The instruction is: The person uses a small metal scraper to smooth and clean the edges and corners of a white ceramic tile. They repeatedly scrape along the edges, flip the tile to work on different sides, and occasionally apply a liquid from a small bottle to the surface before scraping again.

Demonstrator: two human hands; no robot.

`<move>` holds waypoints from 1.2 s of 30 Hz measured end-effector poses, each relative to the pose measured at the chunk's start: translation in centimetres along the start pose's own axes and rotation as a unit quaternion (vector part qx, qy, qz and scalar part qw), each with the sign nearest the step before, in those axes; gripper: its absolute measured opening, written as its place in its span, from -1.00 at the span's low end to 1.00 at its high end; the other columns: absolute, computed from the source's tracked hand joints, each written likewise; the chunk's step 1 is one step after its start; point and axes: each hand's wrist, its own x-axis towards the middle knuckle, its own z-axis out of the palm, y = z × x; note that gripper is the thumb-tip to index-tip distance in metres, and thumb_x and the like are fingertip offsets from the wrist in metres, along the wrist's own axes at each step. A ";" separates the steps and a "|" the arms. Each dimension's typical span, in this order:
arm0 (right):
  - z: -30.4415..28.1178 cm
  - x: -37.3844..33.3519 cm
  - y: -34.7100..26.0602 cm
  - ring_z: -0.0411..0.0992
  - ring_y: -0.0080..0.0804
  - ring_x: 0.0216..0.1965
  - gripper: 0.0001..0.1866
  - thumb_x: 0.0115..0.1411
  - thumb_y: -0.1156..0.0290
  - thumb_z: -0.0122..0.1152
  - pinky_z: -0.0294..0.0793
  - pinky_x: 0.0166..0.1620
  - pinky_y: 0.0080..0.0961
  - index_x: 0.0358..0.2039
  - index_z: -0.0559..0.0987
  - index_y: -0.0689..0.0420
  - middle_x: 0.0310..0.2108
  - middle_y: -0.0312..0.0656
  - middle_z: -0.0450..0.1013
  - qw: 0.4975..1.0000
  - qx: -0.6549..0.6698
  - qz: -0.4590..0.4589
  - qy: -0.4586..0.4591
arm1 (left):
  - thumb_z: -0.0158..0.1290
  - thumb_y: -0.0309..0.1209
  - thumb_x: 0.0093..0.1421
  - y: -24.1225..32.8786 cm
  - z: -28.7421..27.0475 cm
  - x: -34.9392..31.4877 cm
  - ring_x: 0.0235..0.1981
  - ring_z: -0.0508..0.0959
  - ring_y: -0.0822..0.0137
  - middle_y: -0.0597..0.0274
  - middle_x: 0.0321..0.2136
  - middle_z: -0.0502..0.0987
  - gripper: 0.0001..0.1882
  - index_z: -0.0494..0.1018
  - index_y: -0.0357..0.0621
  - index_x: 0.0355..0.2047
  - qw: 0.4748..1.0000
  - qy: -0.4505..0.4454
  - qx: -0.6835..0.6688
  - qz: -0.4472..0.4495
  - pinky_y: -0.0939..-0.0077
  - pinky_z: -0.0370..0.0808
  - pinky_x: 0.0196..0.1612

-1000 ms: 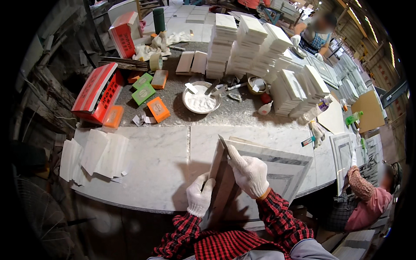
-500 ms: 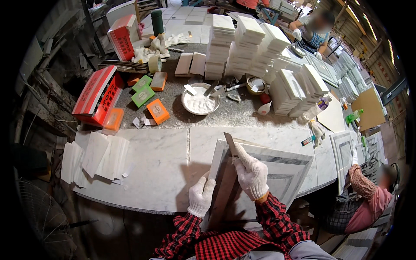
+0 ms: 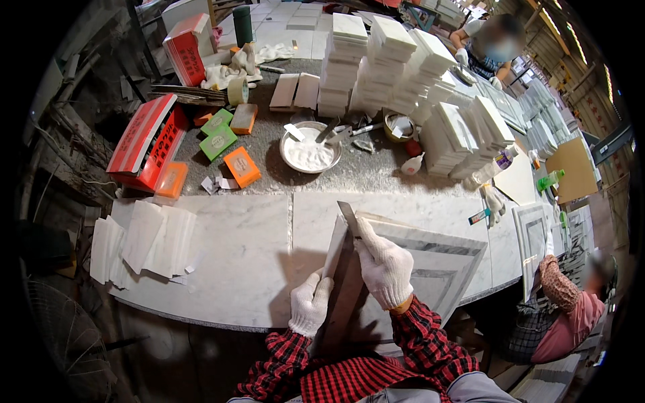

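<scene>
A marble panel [image 3: 443, 245] with a grey inlaid border stands tilted against the near edge of the table in front of me. My left hand [image 3: 309, 305], in a white knit glove, is closed on the panel's left edge. My right hand [image 3: 384, 272], gloved the same way, grips a flat metal scraper blade [image 3: 348, 216]. The blade lies along the upper left corner of the panel, its free end pointing up and away from me. The fingers of my right hand partly cover the blade.
Behind the panel is a bowl [image 3: 285, 158] of white powder or paste with tools in it. Tall stacks of white tiles [image 3: 342, 64] stand farther back. Loose tiles [image 3: 144, 235] lie at left, near orange and green boxes [image 3: 242, 166]. A co-worker [image 3: 571, 302] sits close at right.
My right hand has shifted slightly left and up with the scraper blade. The panel's left edge looks turned a little, while my left hand stays nearly in place.
</scene>
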 end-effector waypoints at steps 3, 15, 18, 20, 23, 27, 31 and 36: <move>0.1 0.1 0.2 0.58 -0.15 -0.45 -0.53 0.21 0.38 0.26 0.52 -0.42 -0.34 0.17 0.53 -0.10 -0.38 -0.15 0.61 1.000 0.005 -0.003 -0.015 | 0.02 -0.41 0.36 -0.1 0.0 0.0 -0.45 0.53 0.48 0.11 -0.48 0.59 -0.71 0.52 -0.32 -0.01 1.000 0.000 0.004 -0.007 0.49 0.50 -0.32; -0.6 -0.1 1.6 0.52 -0.22 -0.54 -0.48 0.18 0.43 0.25 0.47 -0.47 -0.35 0.19 0.50 -0.08 -0.53 -0.23 0.52 0.996 0.033 -0.074 -0.043 | 0.02 -0.38 0.35 0.0 0.0 0.0 -0.47 0.49 0.50 0.15 -0.50 0.58 -0.69 0.52 -0.31 0.00 1.000 -0.005 0.011 -0.009 0.50 0.48 -0.35; -1.2 -0.2 1.3 0.51 -0.23 -0.55 -0.42 0.12 0.45 0.24 0.46 -0.49 -0.35 0.21 0.49 -0.08 -0.54 -0.25 0.50 0.991 0.010 -0.111 -0.075 | 0.01 -0.38 0.36 -0.6 0.1 -0.2 -0.36 0.54 0.49 0.16 -0.40 0.63 -0.68 0.52 -0.30 0.04 0.999 -0.005 -0.027 -0.023 0.53 0.50 -0.23; -1.5 -0.3 1.2 0.50 -0.24 -0.56 -0.38 0.07 0.45 0.24 0.44 -0.50 -0.34 0.21 0.48 -0.08 -0.55 -0.26 0.48 0.981 0.013 -0.163 -0.109 | 0.02 -0.34 0.37 -1.3 0.2 -0.1 -0.25 0.57 0.45 0.14 -0.28 0.64 -0.63 0.49 -0.30 0.08 0.998 -0.005 -0.054 -0.011 0.52 0.50 -0.12; -1.0 -1.1 0.7 0.48 -0.25 -0.58 -0.36 0.10 0.38 0.25 0.40 -0.52 -0.33 0.25 0.44 -0.12 -0.57 -0.28 0.46 0.973 0.025 -0.177 -0.148 | 0.04 -0.20 0.37 -1.6 0.2 0.3 -0.04 0.55 0.35 0.06 -0.08 0.60 -0.51 0.43 -0.34 0.15 0.996 0.010 -0.085 0.039 0.45 0.46 0.05; -0.9 -2.3 0.0 0.50 -0.22 -0.56 -0.47 0.21 0.27 0.26 0.43 -0.51 -0.32 0.22 0.46 -0.14 -0.54 -0.26 0.50 0.981 0.085 -0.099 -0.144 | 0.05 0.04 0.32 -1.6 -1.0 0.8 0.16 0.45 0.22 0.01 0.09 0.49 -0.30 0.37 -0.39 0.17 0.984 0.086 -0.127 0.091 0.31 0.40 0.17; -0.1 -3.7 -0.7 0.55 -0.18 -0.49 -0.53 0.21 0.21 0.31 0.49 -0.46 -0.34 0.15 0.53 -0.12 -0.45 -0.22 0.57 0.970 0.176 -0.071 -0.150 | 0.20 -0.09 0.23 0.0 -1.6 1.6 0.01 0.50 0.29 0.09 -0.01 0.53 -0.47 0.45 -0.33 -0.03 0.978 0.107 -0.143 0.111 0.34 0.43 0.10; -0.5 -3.8 -1.5 0.57 -0.17 -0.46 -0.53 0.17 0.22 0.35 0.52 -0.42 -0.36 0.12 0.55 -0.10 -0.41 -0.18 0.60 0.964 0.197 -0.036 -0.176 | 0.22 -0.44 0.17 3.1 -2.0 2.0 -0.20 0.56 0.32 0.17 -0.27 0.60 -0.86 0.49 -0.23 -0.37 0.985 0.089 -0.079 0.126 0.44 0.49 -0.08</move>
